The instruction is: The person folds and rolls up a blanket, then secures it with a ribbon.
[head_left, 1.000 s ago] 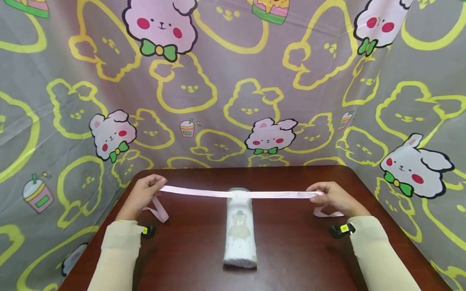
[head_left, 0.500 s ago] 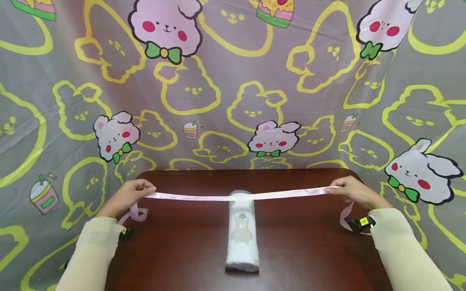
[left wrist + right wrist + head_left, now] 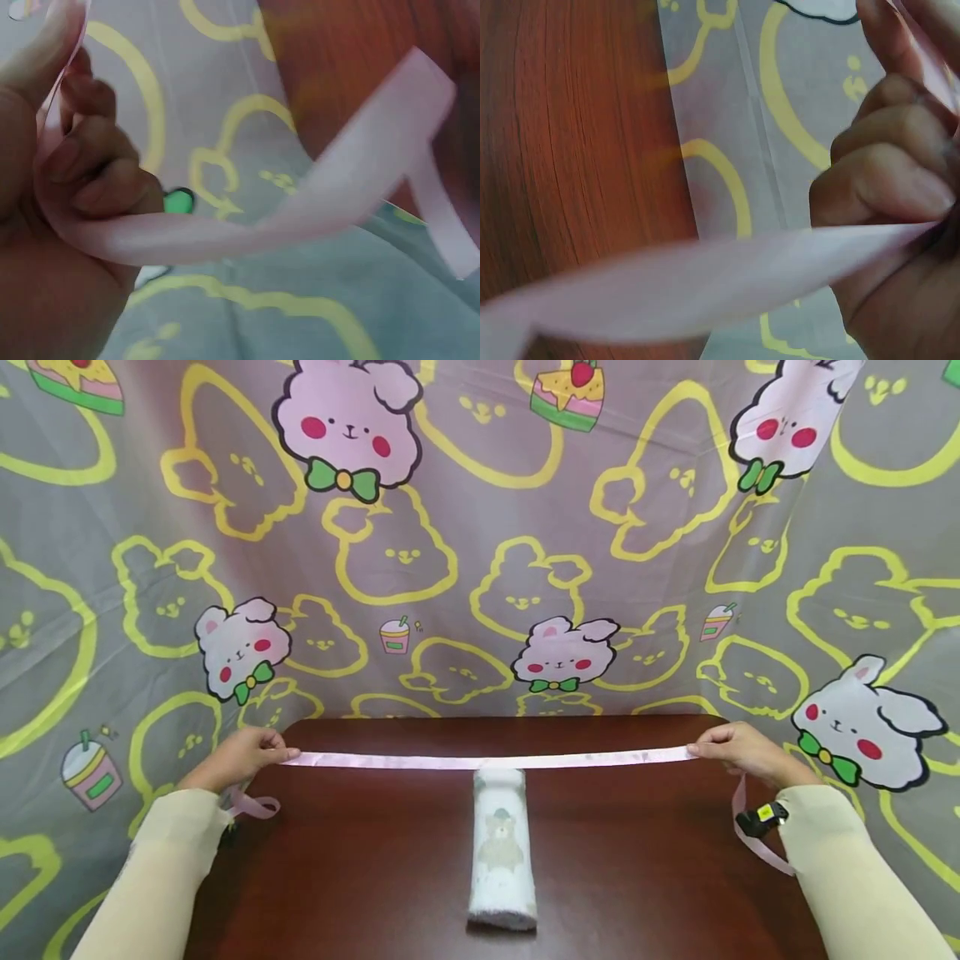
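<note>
A pale pink ribbon (image 3: 420, 762) is stretched nearly straight across the head view, held between both hands. At its left end my left hand (image 3: 243, 756) pinches it between thumb and curled fingers; a loose tail (image 3: 330, 195) loops out below that palm in the left wrist view. My right hand (image 3: 742, 753) pinches the other end, and a second tail (image 3: 682, 289) hangs from under its fingers in the right wrist view. Below the ribbon, a rolled white towel (image 3: 502, 852) with a bear picture lies lengthwise on the table, its far end close to the ribbon in view.
The dark red-brown wooden table (image 3: 360, 877) has rounded far corners. A grey curtain (image 3: 450, 527) printed with rabbits and yellow outlines surrounds it at the back and on both sides. A black wrist device (image 3: 761, 818) sits at the right cuff.
Both hands have moved outward, away from each other, and the ribbon span between them has grown longer. The towel stays on the table; the head view has shifted slightly.
</note>
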A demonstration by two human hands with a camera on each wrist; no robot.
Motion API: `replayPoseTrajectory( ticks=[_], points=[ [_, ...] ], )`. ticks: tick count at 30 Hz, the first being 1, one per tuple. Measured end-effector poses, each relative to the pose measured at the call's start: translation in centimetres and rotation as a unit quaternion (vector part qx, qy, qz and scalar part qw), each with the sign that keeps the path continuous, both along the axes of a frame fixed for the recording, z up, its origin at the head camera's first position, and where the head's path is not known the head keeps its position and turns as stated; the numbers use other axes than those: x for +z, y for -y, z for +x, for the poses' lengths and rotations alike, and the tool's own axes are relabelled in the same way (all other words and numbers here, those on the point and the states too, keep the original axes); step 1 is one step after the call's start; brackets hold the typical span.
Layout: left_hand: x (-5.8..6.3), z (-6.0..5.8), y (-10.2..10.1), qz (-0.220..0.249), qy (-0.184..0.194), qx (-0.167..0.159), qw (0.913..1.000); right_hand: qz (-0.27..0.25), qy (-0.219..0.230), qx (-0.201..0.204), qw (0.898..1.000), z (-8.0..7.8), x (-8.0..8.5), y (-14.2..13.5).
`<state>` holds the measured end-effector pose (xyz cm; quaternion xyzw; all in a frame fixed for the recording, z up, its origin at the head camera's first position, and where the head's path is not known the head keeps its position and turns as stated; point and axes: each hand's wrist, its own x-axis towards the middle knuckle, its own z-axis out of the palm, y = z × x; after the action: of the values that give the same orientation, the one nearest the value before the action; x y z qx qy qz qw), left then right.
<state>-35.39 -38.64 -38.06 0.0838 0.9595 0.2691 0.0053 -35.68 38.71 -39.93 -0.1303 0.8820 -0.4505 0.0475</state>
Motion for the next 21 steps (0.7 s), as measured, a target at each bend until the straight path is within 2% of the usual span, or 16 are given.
replayPoseTrajectory(
  ticks=[4, 9, 13, 17, 21],
  points=[
    [-1.0, -0.8, 1.0, 0.013, -0.021, 0.039, 0.9989, 0.048, -0.011, -0.053, 0.997, -1.0, -0.3, -0.5],
    [-2.1, -2.2, 1.1, 0.019, -0.059, 0.052, 0.9967, 0.133, -0.050, -0.101, 0.985, -2.6, -0.8, -0.6],
    [-2.9, -3.6, 0.1, 0.032, -0.063, 0.062, 0.9956, 0.162, -0.094, -0.132, 0.973, -3.9, -1.7, -0.8],
    [-4.5, -5.1, -1.3, 0.035, -0.062, 0.080, 0.9943, 0.179, -0.134, -0.172, 0.959, -4.4, -3.1, -1.0],
    [-6.4, -6.3, -2.5, 0.023, -0.055, 0.097, 0.9935, 0.194, -0.114, -0.213, 0.951, -4.5, -5.1, -1.0]
  ],
)
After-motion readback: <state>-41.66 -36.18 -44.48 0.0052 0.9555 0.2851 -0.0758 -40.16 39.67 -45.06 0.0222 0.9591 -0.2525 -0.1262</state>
